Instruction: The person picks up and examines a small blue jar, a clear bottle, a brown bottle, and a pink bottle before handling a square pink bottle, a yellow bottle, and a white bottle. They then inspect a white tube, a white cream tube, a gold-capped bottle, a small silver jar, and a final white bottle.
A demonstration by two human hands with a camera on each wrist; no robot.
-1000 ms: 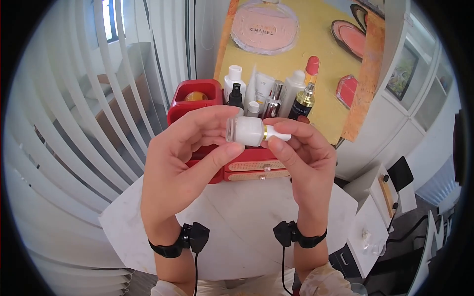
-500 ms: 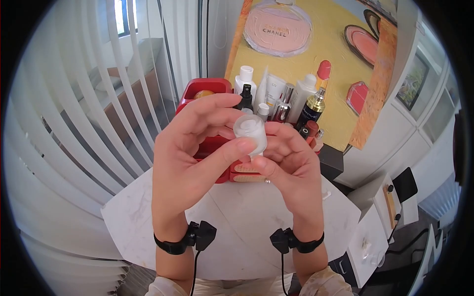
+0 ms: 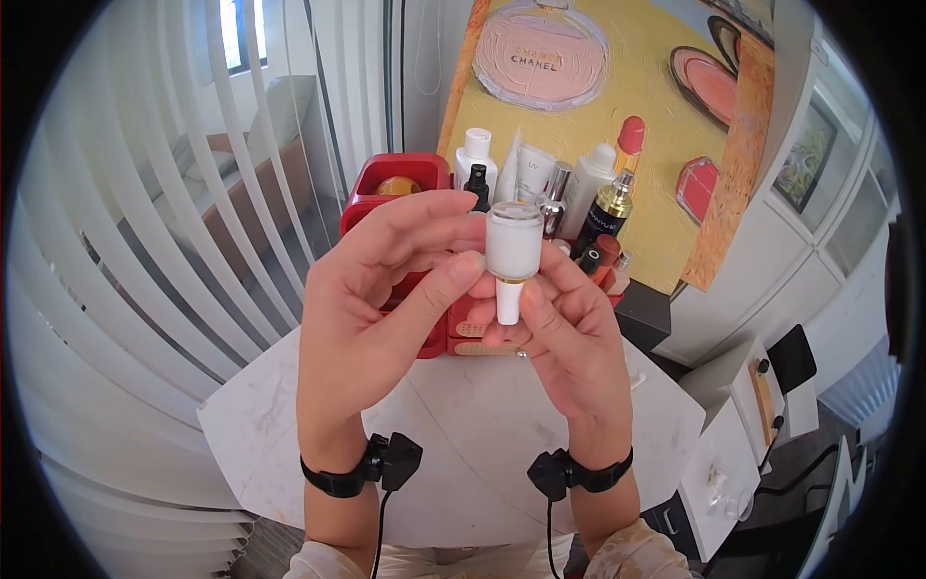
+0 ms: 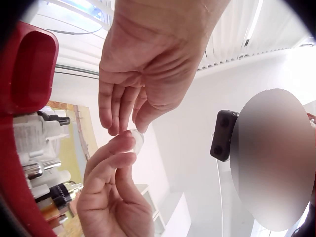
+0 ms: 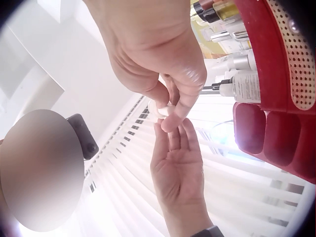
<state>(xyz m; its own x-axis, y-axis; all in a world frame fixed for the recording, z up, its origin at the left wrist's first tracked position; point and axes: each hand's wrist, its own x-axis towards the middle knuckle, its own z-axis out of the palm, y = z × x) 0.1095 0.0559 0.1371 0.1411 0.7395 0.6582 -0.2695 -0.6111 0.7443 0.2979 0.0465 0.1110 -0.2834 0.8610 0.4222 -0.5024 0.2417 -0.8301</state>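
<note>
A small white bottle [image 3: 513, 241] with a clear glass base, a gold ring and a narrow white cap is held upside down, base up, in the head view. My right hand [image 3: 576, 323] pinches it around the cap, thumb in front and fingers behind. On the other side my left hand [image 3: 371, 299] has loosely bent, spread fingers, with the thumb tip right at the bottle's side. In the left wrist view the bottle [image 4: 138, 142] shows between both hands' fingertips. In the right wrist view its cap [image 5: 165, 110] sits between right thumb and fingers.
Behind the hands stands a red organizer [image 3: 424, 170] with small drawers, holding several bottles and tubes, among them a black and gold bottle [image 3: 606, 214]. It rests on a white marbled table [image 3: 453, 434]. A painted canvas [image 3: 627, 58] leans behind; vertical blinds [image 3: 174, 241] hang at left.
The bottle has turned from lying sideways, through its base facing the camera, to upside down. The left fingers have come off it, while the right hand keeps holding the cap end.
</note>
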